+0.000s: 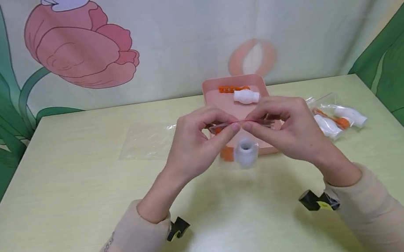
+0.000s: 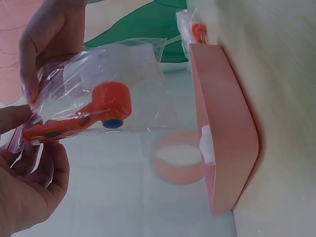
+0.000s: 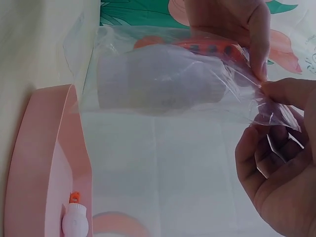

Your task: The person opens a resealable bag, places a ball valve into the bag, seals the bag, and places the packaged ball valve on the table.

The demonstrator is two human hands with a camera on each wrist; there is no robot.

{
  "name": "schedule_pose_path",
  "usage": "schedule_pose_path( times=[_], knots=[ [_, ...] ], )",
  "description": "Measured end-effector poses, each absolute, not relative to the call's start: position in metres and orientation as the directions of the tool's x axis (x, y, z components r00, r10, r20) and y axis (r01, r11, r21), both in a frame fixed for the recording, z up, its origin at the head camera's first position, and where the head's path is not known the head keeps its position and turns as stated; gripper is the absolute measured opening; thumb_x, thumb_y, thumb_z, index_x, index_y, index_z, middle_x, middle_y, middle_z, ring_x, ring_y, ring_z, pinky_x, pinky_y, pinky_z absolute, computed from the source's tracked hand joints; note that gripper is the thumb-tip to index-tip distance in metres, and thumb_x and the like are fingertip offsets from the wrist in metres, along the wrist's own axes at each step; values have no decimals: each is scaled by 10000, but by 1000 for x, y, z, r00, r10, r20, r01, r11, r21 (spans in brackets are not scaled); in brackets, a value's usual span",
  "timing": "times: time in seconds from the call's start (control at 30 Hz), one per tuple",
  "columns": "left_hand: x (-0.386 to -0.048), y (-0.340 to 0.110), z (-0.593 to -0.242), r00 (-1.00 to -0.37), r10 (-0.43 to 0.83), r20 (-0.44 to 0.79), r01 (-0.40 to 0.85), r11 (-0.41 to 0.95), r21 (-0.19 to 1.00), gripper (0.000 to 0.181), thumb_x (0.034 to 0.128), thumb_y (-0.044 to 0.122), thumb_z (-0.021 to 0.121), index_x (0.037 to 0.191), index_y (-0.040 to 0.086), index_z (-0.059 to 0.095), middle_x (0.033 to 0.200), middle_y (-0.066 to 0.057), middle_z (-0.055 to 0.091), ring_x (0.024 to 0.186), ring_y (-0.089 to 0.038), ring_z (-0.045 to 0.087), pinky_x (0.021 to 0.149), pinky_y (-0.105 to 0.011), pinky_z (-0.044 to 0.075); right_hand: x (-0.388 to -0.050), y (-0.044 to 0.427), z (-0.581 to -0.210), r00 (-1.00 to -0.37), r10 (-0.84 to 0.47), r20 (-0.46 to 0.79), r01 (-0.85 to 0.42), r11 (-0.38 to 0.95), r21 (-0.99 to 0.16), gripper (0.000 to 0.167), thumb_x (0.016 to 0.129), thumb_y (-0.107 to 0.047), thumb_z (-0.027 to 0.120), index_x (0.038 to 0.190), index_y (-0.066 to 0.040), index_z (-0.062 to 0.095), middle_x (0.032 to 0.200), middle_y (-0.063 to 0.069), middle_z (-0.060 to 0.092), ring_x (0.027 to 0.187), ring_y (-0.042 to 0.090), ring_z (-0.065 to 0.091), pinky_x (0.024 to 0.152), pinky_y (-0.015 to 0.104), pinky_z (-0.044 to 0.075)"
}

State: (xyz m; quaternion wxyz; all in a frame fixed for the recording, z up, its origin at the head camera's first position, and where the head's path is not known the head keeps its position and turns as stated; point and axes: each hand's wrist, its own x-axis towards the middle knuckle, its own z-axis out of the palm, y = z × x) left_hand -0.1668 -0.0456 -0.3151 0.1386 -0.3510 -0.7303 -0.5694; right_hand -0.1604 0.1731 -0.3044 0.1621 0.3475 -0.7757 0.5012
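Observation:
Both hands meet in the middle of the head view, pinching the top edge of a clear zip bag (image 2: 155, 96) between thumbs and fingers. My left hand (image 1: 197, 144) holds the left part of that edge. The right part is held by my right hand (image 1: 292, 128), with the thumb tips almost touching. The bag hangs down in the air. Inside are an orange stick-like piece (image 2: 111, 96) with holes along it and a cup-shaped end, and a white bottle-shaped piece (image 3: 153, 79). In the head view, the hands hide part of the bag.
Behind the hands lies a pink tray (image 1: 232, 79), holding an orange strip with holes (image 1: 233, 88) and a white bottle-shaped piece (image 1: 246, 96). On the table's right are bagged white and orange pieces (image 1: 341, 117). A flat clear bag (image 1: 146, 142) lies left of the tray.

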Motion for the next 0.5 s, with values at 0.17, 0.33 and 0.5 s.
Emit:
schedule_pose_path(
  times=[0.17,0.33,0.5],
  knots=[
    [-167,-52,-312,-725,353,592,665,135,734,57,902,20,771,911,67,802,828,70,693,751,-112,603,672,-343,528,-160,174,-302,-705,-392,591,-705,287,-649,151,866,51,788,879,-100,784,789,-52,662,675,129,551,598,249,462],
    [-168,-56,-311,-756,310,577,641,169,749,39,862,69,831,872,104,819,820,80,682,761,-106,606,656,-332,524,-159,178,-298,-709,-417,568,-701,325,-635,146,872,54,783,938,-76,791,819,-55,666,694,131,557,637,242,482],
    [-171,-59,-311,-793,275,544,596,161,787,74,816,80,877,814,124,818,766,72,685,704,-120,619,623,-325,515,-156,182,-295,-748,-405,525,-660,384,-645,130,876,9,800,970,-81,804,824,-65,681,696,136,577,625,236,479]
  ],
)
